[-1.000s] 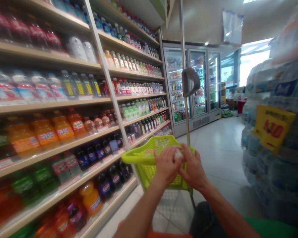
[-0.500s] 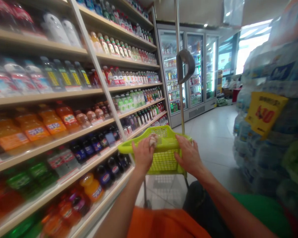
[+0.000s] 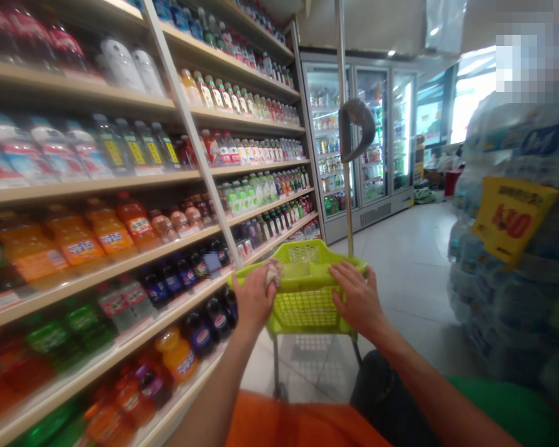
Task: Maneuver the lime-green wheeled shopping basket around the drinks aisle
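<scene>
A lime-green shopping cart (image 3: 302,308) with a mesh basket stands right in front of me. My left hand (image 3: 252,297) is closed around a crumpled pale cloth or tissue (image 3: 272,273) and presses it on the left end of the cart's handle bar (image 3: 302,277). At the bar's right end, the fingers of my right hand (image 3: 358,295) are bent over the top and grip it. A tall metal pole (image 3: 347,205) rises at the cart's far right side, carrying a grey loop-shaped handle (image 3: 356,131).
Shelves of bottled drinks (image 3: 109,233) run close along the left. Glass-door fridges (image 3: 371,136) stand at the back. On the right is a tall stack of wrapped water bottles (image 3: 498,298) with a yellow price sign (image 3: 515,218). Pale tiled floor (image 3: 410,261) lies between.
My left hand has slid left along the handle bar with the cloth, out to its left end. My right hand keeps its place on the bar. The whole view has shifted slightly.
</scene>
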